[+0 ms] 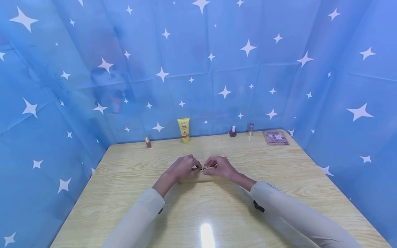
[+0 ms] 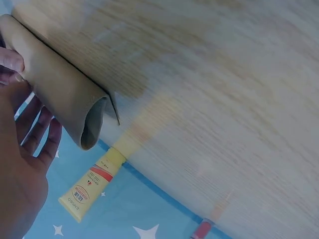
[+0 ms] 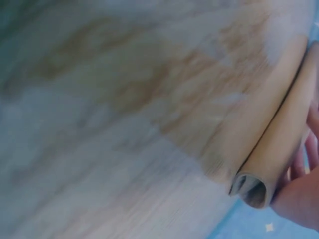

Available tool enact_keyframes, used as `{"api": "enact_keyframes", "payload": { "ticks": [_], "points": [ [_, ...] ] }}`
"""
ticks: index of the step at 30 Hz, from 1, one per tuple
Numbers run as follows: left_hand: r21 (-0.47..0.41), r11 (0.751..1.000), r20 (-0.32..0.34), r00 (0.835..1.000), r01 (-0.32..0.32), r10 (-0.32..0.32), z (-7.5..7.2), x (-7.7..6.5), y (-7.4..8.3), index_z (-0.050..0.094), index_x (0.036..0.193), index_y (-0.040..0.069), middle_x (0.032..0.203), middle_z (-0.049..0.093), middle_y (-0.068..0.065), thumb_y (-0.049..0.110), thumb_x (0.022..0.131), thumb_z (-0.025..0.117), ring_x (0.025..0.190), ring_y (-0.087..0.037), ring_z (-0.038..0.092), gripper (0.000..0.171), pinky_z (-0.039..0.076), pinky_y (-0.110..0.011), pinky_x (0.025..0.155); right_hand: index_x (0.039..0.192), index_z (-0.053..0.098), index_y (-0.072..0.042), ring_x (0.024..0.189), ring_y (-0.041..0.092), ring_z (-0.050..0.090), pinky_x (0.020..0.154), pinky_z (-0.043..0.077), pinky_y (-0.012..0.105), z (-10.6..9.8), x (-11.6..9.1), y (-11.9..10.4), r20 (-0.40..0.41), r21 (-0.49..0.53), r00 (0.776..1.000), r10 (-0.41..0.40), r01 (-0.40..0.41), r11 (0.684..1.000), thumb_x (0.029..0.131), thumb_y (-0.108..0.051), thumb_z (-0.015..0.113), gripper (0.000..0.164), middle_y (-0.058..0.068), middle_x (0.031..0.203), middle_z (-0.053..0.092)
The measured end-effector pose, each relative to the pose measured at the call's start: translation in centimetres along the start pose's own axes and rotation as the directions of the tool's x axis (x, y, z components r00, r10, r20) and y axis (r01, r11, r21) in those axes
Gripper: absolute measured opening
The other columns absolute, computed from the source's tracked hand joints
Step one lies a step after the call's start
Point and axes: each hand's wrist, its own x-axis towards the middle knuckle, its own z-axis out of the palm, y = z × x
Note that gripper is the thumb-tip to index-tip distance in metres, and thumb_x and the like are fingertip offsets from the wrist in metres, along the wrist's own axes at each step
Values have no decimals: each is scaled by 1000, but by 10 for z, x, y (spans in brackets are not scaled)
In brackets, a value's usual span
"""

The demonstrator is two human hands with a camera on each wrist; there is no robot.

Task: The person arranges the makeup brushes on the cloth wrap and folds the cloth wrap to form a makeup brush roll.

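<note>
A tan, leather-like sheet rolled into a tube point(image 1: 203, 177) lies crosswise on the table in front of me. Its open, hollow end and a loose flap edge show in the left wrist view, where the roll point(image 2: 65, 84) is seen from the side. My left hand point(image 1: 185, 167) pinches at the middle of the roll with thumb and fingertips. Close by, my right hand point(image 1: 221, 167) does likewise, its fingertips almost meeting the left ones. Something thin and dark shows between them, too small to tell. In the right wrist view, the roll point(image 3: 279, 134) shows a dark lengthwise seam.
Along the table's back edge stand a small capped bottle point(image 1: 148, 142), a yellow squeeze tube point(image 1: 184, 131), a dark nail polish bottle point(image 1: 233, 132) and a small purple-capped tube point(image 1: 251, 128). A makeup palette point(image 1: 276, 138) lies at the back right. Starred blue curtains point(image 1: 198, 86) surround the table.
</note>
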Motion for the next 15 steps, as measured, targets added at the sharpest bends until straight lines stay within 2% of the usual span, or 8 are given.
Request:
{"api": "enact_keyframes", "payload": {
  "ticks": [4, 7, 15],
  "points": [
    [-45, 999, 15, 1000, -10, 11, -1, -2, 2, 82, 108, 19, 99, 75, 11, 26, 99, 70, 90, -8, 62, 17, 55, -26, 80, 100, 79, -10, 82, 13, 70, 74, 57, 25, 1, 0, 2, 16, -15, 999, -36, 37, 999, 87, -22, 86, 19, -1, 88, 76],
    [-48, 998, -1, 1000, -28, 28, 1, -2, 2, 82, 107, 17, 99, 74, 9, 24, 99, 71, 92, -10, 64, 15, 56, -25, 81, 100, 79, -10, 82, 12, 71, 74, 58, 26, 1, -1, 3, 16, -19, 998, -58, 59, 998, 88, -20, 85, 17, -1, 89, 77],
    [41, 996, -29, 997, -73, 74, 5, -1, 5, 81, 103, 16, 97, 73, 6, 16, 99, 72, 90, -7, 62, 10, 56, -22, 80, 100, 78, -10, 84, 15, 70, 75, 59, 28, 2, -2, 2, 24, -45, 996, -86, 88, 995, 93, -20, 81, 12, 0, 91, 74]
  ]
}}
